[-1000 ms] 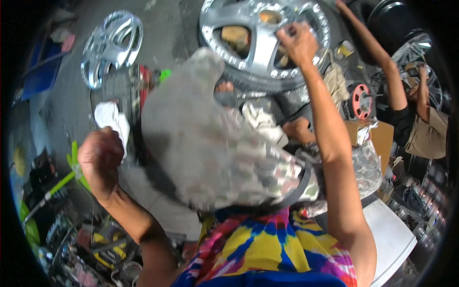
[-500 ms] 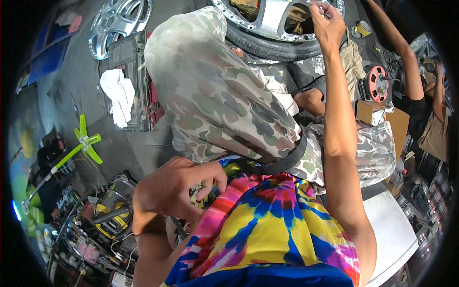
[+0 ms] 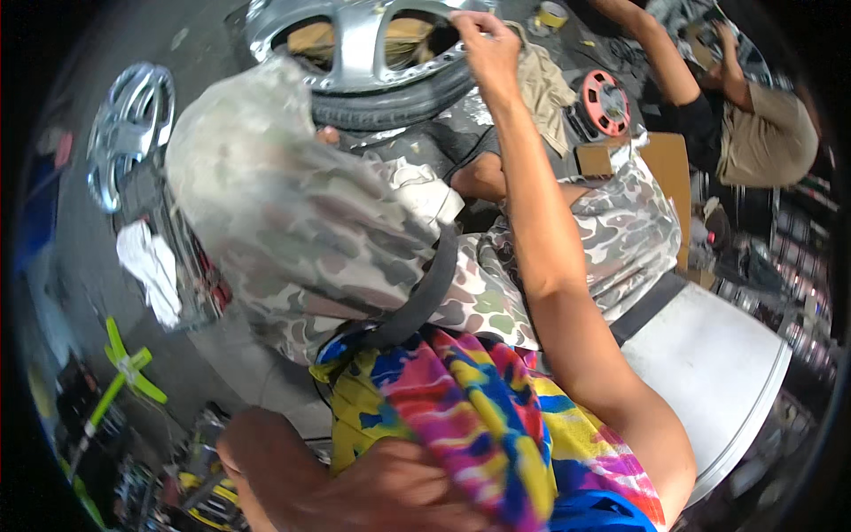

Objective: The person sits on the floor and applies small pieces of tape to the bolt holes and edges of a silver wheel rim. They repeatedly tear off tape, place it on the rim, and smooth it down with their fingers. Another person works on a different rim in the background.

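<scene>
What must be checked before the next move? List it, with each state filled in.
1. Right hand over the edge of the silver wheel: ok.
2. Anything pinched in that hand: cannot tell, too small.
3. Left hand at the wheel: not ok, it is low before the tie-dye shirt, blurred.
4. White cloth clear of the wheel: ok, it lies on the dark case.
5. Co-worker's arm clear of the wheel: ok, apart at upper right.

Ahead of the person, a wheel rim (image 3: 355, 49) lies with a tyre (image 3: 390, 111) along its near edge and the right hand (image 3: 492, 51) at its right. Leftward lies a second rim (image 3: 124, 146); nearer, a toolbox (image 3: 183, 241) with a cloth (image 3: 149, 270) on it. Rightward sit a reel (image 3: 606, 103) and, closer in, a cardboard box (image 3: 667, 173).
</scene>
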`<state>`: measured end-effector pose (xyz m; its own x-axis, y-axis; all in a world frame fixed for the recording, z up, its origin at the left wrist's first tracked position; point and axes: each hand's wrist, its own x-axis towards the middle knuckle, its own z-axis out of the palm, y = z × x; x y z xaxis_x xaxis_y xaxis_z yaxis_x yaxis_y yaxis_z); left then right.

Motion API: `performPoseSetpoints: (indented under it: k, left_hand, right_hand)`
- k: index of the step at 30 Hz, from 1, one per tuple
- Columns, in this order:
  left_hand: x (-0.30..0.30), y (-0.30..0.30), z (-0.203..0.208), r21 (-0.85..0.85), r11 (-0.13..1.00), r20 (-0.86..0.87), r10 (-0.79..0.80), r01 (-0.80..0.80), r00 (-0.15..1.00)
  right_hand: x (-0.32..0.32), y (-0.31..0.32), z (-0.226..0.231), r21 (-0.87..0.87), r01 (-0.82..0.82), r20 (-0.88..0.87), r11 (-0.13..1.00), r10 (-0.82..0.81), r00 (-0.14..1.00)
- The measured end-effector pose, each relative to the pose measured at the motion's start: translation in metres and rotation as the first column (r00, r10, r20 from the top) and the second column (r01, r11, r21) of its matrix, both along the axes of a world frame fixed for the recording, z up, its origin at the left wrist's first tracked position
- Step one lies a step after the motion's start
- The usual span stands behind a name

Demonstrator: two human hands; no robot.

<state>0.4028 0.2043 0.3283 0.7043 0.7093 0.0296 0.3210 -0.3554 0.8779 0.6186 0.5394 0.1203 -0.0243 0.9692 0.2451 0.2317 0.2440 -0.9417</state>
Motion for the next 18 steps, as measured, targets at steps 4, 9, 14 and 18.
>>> performPoseSetpoints:
  k: [4,9,14,18]
  left_hand:
    - [0.015,-0.015,0.002,0.018,0.999,0.069,-0.032,0.031,0.997]
    - [0.023,-0.019,-0.005,0.038,0.997,0.185,-0.073,0.068,0.980]
    - [0.032,-0.025,-0.003,0.046,0.996,0.274,-0.086,0.077,0.958]
    - [0.044,-0.025,-0.003,0.043,0.997,0.361,-0.082,0.071,0.929]
  right_hand:
    - [-0.002,-0.013,-0.006,-0.150,0.024,-0.037,0.988,-0.030,0.999]
    - [0.014,-0.012,-0.021,-0.141,0.025,0.041,0.990,-0.020,0.999]
    - [0.012,-0.014,-0.017,-0.200,-0.001,0.052,0.980,0.011,0.999]
    - [-0.006,-0.027,-0.005,-0.249,-0.057,0.058,0.967,0.074,0.996]
